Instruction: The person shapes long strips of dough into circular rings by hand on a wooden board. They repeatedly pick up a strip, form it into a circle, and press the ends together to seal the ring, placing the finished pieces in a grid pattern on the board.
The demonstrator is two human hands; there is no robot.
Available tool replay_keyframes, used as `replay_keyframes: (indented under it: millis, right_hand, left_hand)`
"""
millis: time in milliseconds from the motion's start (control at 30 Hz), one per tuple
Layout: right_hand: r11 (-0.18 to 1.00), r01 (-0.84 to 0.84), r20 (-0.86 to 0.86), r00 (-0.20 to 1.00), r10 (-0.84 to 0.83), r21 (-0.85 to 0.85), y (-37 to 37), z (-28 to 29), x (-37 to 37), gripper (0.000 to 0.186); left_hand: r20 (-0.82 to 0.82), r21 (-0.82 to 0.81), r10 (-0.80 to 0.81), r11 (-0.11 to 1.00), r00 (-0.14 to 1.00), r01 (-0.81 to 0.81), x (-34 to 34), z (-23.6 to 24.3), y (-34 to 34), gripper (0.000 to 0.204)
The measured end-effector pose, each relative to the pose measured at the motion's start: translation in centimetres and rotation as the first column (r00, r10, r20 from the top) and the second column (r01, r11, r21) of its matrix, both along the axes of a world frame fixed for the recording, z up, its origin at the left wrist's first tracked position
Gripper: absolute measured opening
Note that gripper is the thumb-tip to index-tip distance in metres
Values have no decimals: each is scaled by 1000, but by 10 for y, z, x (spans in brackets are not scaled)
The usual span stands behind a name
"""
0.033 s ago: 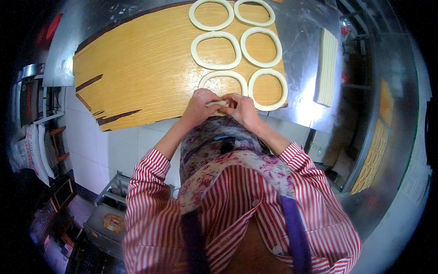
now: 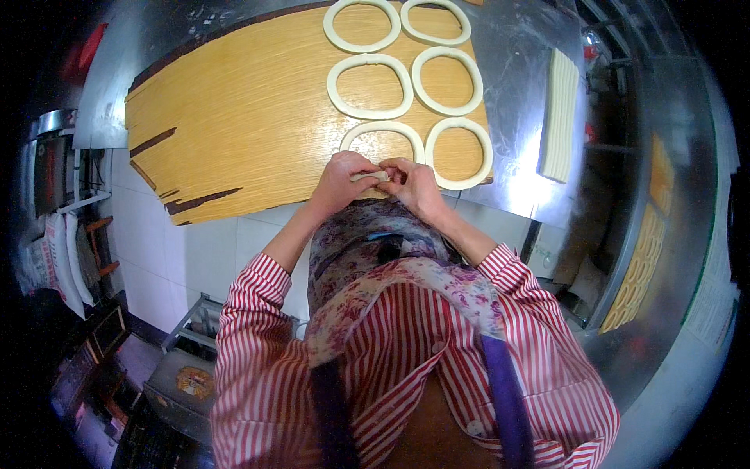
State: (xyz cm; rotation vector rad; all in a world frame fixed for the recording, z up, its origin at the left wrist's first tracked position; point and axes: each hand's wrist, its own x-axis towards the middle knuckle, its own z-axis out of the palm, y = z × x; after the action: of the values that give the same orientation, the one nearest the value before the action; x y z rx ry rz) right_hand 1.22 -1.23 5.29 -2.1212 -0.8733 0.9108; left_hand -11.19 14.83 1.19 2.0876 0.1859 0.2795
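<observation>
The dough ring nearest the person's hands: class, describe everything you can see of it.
The dough ring is pale, smooth and soft-looking, a rounded loop lying flat on the wooden board. Its near edge is pinched between the left hand and the right hand, which hide that part. The board shows through its middle. It appears to touch another ring on its right.

Sacks and one label, all far from the hands

Far left and below the grip, white sacks with red print hang or lean beside the wall. Lower left, well under the hands, a grey box carries a round orange label, perhaps a sticker; the view is dim.
</observation>
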Motion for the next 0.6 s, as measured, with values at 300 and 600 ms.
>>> replay_keyframes:
  millis: [300,600]
  right_hand:
    - [996,39,-55,998,-34,85,3,1,-3,49]
    - [999,-53,-68,996,52,-14,1,3,0,53]
  left_hand:
    - [13,-62,5,998,1000,-4,1,-6,4,14]
    - [-65,-13,-37,999,997,36,-3,-10,-7,17]
